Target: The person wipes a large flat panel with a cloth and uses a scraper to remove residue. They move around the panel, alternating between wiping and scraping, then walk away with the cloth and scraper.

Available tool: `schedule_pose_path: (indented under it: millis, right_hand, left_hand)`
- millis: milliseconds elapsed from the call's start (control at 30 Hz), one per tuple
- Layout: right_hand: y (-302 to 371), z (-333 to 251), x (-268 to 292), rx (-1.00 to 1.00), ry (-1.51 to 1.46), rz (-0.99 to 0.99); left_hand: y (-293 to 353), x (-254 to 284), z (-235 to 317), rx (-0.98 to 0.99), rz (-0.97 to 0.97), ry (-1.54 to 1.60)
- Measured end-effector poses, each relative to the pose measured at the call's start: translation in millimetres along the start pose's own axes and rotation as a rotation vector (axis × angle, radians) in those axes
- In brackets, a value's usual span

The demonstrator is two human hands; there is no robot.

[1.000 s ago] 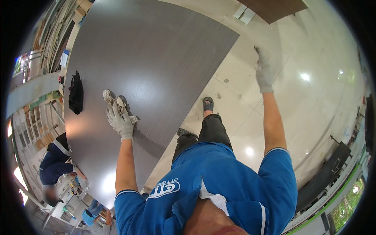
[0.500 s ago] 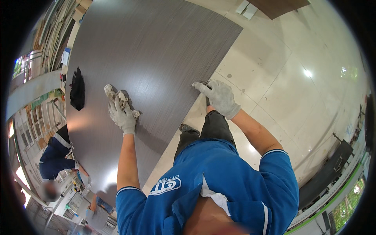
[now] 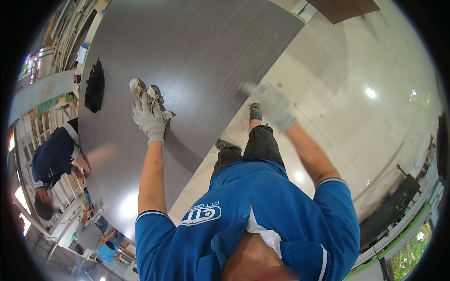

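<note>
A large dark grey wood-grain panel (image 3: 197,51) lies flat in front of me, its near edge running diagonally past my legs. On it my left hand (image 3: 151,122), in a pale grey work glove, presses a crumpled, stained whitish rag (image 3: 136,87) against the surface. The fingers bend over the rag, which bulges out ahead of them and beside the thumb. My right hand (image 3: 273,107), gloved the same way, hovers by the panel's near edge. Motion smears its fingers, so whether anything is in them is unclear. A black cloth (image 3: 95,86) lies along the panel's left side.
Another person (image 3: 54,157) in dark blue leans at the panel's left edge, a hand close to it. More people (image 3: 89,234) work farther off at lower left. My sandalled feet (image 3: 255,112) stand on pale floor tiles (image 3: 328,79). A brown board (image 3: 342,9) is at top right.
My right hand has come away from the panel's edge, moving right. My left hand and the rag sit slightly farther up in the view. The person in dark blue has shifted posture at the edge.
</note>
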State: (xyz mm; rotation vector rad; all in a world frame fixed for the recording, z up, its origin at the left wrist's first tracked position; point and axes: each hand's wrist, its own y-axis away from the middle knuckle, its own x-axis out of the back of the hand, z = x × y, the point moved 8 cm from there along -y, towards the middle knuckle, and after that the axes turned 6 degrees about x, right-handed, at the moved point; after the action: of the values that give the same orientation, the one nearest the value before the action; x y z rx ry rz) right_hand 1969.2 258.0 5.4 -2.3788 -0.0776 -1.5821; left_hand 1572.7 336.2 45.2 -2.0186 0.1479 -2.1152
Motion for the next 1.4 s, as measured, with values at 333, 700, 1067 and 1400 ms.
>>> schedule_pose_path:
  millis: [333, 700, 1067, 1400]
  right_hand:
    - [46, -74, -43, 0.193, -0.160, -0.069]
    - [17, -89, -18, 0.096, -0.009, -0.164]
    - [-18, 1, 24, -0.059, 0.312, 0.316]
    - [114, -247, -115, 0.347, -0.198, -0.162]
  left_hand:
    - [-3, -7, 1, 0.018, 0.000, -0.027]
    - [-6, -4, 8, 0.026, -0.015, -0.022]
    - [32, -5, -44, -0.042, -0.016, -0.001]
    - [121, 22, -150, 0.116, -0.043, -0.110]
